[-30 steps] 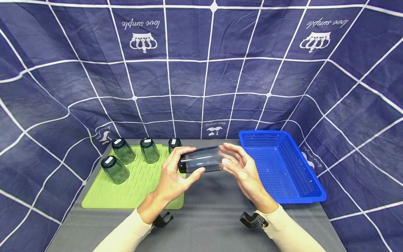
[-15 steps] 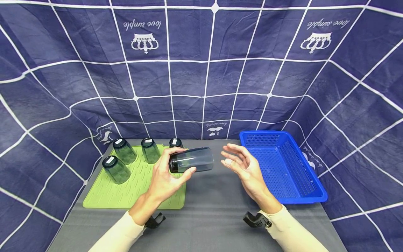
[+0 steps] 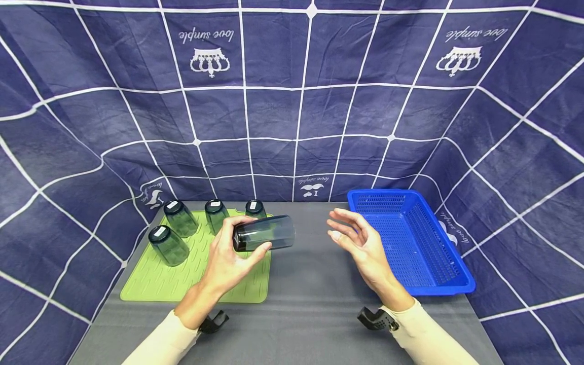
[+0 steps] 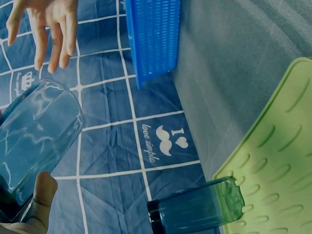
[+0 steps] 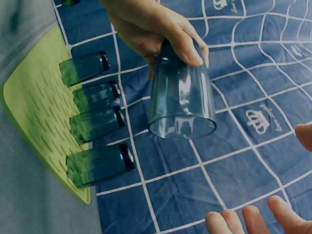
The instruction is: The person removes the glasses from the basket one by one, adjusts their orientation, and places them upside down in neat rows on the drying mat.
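My left hand grips a tinted drinking glass round its dark base end. The glass lies nearly sideways in the air, its rim facing right, over the right edge of the green drying mat. In the right wrist view the open mouth of the held glass faces the camera. My right hand is held up apart from the glass, fingers loosely bent and nothing in them, beside the blue basket. Several matching glasses stand upside down on the mat, among them one at the front left and one at the back right.
A blue plastic basket with perforated walls stands on the grey table at the right. Purple-blue checked cloth hangs close behind and on both sides.
My right hand has let go of the glass and drawn slightly right. My left hand has carried the glass leftward to the mat's edge.
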Demonstrator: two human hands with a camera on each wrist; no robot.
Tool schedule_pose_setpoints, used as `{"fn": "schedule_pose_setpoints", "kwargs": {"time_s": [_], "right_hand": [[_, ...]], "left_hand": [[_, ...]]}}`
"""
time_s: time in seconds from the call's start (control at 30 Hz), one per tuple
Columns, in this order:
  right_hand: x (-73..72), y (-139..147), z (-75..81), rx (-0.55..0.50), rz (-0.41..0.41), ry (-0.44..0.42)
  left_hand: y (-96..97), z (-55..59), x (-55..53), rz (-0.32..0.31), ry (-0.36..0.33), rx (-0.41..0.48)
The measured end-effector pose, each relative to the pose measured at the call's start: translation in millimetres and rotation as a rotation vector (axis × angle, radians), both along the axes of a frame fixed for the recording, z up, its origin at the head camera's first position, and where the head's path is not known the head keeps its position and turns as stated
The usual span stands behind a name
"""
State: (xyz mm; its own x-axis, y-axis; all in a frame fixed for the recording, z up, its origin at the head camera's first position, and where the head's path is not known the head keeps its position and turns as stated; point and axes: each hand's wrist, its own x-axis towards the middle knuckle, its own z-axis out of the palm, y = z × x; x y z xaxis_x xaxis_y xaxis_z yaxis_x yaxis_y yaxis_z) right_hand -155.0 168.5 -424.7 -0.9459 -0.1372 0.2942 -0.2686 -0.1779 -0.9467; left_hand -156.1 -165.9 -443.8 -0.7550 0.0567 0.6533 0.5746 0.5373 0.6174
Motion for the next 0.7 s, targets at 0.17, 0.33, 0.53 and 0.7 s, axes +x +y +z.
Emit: {"fn": "schedule_pose_setpoints", "kwargs": {"time_s": [0.17,0.33,0.53,0.7], "right_hand": [[1.3,5.2,2.2,0.063,-0.025,-0.017],[2.1,10.1,1.7,0.112,-0.035,-0.008],[1.3,15.3,-1.2,0.161,-0.054,0.016],[0.6,20.0,-4.5,0.185,-0.078,0.027]], "left_hand": [[-5.4,-1.2,0.5,0.018,-0.015,-0.012],[-12.1,-2.9,0.0,0.039,-0.024,-0.023],[-18.7,-5.5,-2.4,0.064,-0.011,-0.037],[-23.3,-10.4,-4.5,0.084,0.006,-0.054]]}}
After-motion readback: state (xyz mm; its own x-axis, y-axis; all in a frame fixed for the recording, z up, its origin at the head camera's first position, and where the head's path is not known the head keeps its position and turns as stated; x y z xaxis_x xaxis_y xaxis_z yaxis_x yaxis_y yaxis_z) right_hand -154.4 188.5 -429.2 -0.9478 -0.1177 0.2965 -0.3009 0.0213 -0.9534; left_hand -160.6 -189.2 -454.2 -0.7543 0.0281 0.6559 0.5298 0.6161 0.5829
